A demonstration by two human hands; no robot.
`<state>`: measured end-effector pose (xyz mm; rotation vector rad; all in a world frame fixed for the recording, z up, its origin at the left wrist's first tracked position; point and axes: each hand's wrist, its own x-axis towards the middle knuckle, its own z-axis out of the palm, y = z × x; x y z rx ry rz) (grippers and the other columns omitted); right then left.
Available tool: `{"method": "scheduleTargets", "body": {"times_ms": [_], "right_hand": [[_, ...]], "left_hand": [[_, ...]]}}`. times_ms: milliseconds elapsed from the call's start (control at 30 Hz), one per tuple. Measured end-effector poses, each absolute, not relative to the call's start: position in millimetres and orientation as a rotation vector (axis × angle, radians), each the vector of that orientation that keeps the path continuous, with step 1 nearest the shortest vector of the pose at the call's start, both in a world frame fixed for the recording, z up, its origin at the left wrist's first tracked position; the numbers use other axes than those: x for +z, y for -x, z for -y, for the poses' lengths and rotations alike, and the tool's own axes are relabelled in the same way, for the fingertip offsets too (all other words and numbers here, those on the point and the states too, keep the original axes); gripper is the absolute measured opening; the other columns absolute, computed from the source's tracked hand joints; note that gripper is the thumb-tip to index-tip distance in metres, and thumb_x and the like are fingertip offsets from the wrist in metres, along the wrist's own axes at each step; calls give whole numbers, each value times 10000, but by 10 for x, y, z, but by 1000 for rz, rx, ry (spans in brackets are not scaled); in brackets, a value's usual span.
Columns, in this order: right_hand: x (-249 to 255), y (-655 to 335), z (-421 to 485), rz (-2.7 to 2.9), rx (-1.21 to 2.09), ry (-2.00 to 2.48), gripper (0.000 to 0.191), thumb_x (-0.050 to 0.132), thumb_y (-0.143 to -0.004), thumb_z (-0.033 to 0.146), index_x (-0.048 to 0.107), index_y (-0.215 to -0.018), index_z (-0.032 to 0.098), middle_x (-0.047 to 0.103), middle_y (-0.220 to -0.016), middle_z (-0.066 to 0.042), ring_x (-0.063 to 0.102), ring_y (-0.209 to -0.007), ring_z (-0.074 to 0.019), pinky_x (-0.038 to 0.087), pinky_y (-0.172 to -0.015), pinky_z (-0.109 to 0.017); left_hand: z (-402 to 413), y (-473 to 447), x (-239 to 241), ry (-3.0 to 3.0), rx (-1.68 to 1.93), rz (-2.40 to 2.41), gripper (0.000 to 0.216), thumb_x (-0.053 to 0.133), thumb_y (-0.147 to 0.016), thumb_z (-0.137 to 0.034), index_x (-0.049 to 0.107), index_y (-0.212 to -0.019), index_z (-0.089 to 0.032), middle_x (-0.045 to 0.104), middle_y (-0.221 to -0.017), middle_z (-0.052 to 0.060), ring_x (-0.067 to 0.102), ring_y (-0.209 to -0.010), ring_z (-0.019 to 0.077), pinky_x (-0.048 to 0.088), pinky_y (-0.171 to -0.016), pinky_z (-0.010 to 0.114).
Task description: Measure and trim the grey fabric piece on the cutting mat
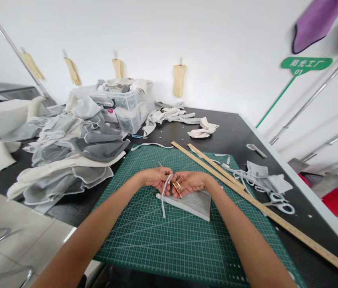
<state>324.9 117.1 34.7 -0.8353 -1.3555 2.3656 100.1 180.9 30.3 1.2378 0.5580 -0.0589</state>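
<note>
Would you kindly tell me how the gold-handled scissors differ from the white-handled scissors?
The gold-handled scissors are in the right hand, while the white-handled scissors lie unheld by the long wooden ruler. The gold-handled scissors have shiny metallic loops; the white-handled scissors have pale ones. Both have looped handles.

White characters reading “阳光工厂” stand above the number “01” on a green sign (307,65), set on a slim green pole (275,103) beyond and to the right of the right hand (190,184). Beyond and to the left of the left hand (158,179), a clear plastic box (131,123) bears a white label (113,117) with a round pink badge (110,111), their print too small to read with certainty. Small white marks on the green cutting mat (145,240) beneath both hands are likewise illegible.
</note>
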Motion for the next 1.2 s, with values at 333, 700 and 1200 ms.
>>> {"method": "scheduleTargets", "body": {"times_ms": [333, 700, 1200], "right_hand": [[611, -3098, -1156, 1893, 1904, 1246, 248, 783, -826, 336, 666, -957, 160, 750, -853, -44, 703, -727, -169, 570, -667, -273], [772, -2893, -1064, 2222, 633, 1486, 130, 610, -873, 105, 710, -826, 173, 712, -795, -18, 608, -766, -161, 385, -690, -257], [1568, -4521, -691, 1354, -23, 2483, 211, 593, -896, 322, 725, -902, 159, 746, -814, -136, 676, -823, -267, 451, -691, -338]], "left_hand": [[-1803, -1038, 230, -1295, -2, -604, 505, 758, -829, -572, 511, -1051, -192, 749, -818, 97, 753, -668, 234, 604, -604, 331], [-1753, -1055, 242, -1287, 51, -617, 662, 808, -731, -634, 530, -1108, -166, 752, -810, 119, 754, -685, 247, 591, -600, 318], [-1680, -1062, 287, -1417, 61, -711, 641, 640, -799, -786, 485, -961, -186, 724, -709, 79, 745, -610, 231, 578, -521, 270]]}}
